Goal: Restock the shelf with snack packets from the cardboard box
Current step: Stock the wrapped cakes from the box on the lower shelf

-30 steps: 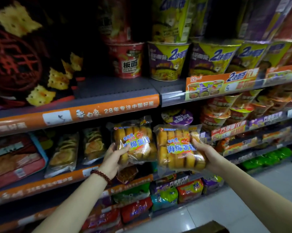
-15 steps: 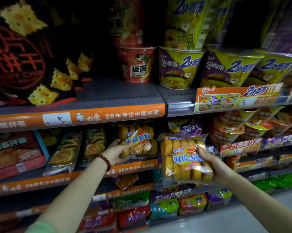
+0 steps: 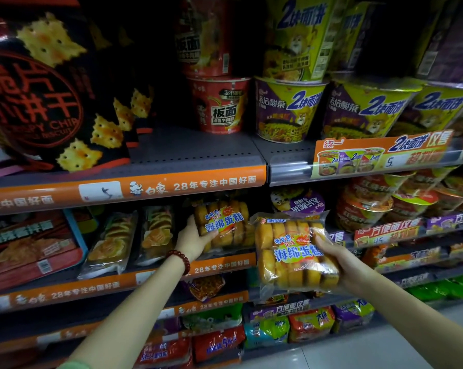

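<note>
Gripping one clear packet of yellow sponge cakes [image 3: 226,226] by its lower left corner, the left hand [image 3: 195,239], a red bead bracelet [image 3: 181,259] on its wrist, holds it on the orange-edged shelf [image 3: 219,265], just at 3 o'clock of two other cake packets [image 3: 134,235]. At 4 o'clock of that packet, the right hand [image 3: 342,265] clasps the right edge of a second sponge cake packet [image 3: 294,258], fingers curled behind it, held in the air in front of the shelf. Noodle cups [image 3: 289,110] stand on the shelf above, at 12 o'clock.
</note>
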The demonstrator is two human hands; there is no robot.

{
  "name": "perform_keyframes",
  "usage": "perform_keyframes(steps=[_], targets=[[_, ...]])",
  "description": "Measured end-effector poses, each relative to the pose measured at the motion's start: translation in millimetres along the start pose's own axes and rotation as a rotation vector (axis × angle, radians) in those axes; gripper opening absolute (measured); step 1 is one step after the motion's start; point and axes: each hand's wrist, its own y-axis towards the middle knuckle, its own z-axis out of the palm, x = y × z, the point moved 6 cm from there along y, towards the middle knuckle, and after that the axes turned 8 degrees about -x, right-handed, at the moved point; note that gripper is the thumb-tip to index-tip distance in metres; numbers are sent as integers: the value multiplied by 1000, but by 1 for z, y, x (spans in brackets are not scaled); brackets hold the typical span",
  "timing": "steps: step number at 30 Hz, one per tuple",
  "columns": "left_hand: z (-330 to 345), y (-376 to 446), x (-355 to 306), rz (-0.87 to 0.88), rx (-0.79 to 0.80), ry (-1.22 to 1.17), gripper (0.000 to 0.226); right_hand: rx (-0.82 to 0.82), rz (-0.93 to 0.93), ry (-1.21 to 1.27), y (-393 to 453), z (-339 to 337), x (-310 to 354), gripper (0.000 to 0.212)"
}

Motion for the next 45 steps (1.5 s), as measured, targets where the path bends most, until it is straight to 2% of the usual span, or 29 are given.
perform_keyframes(steps=[5, 8, 10, 13, 17, 22, 28, 36, 41, 45], targets=[[-12, 1, -6, 69, 67, 132, 51, 25, 9, 2, 0, 9, -3, 109], [-34, -5, 4, 115, -30, 212, 55, 61, 18, 28, -3, 19, -6, 105], [-45, -10, 7, 162, -84, 179, 57, 75, 24, 20, -3, 24, -9, 106], [-34, -20, 0, 124, 43, -16, 72, 52, 2, -22, -1, 28, -12, 110], [-8, -20, -7, 167, 128, 29, 91, 32, -36, -37, -4, 33, -10, 111], [-9, -10, 10, 157, 191, 56, 84, -2, -33, -21, -13, 25, -10, 113], [-10, 2, 25, 169, 279, 32, 88, 0, -14, 26, -20, 17, -9, 113], [-7, -5, 10, 266, 234, 180, 86, 15, -29, 29, -12, 31, -6, 115], [-14, -8, 5, 283, 273, 286, 82, -7, -62, -77, -3, 42, -3, 119], [-52, -14, -2, 369, 84, 224, 66, 12, -60, -47, -2, 56, -4, 119]])
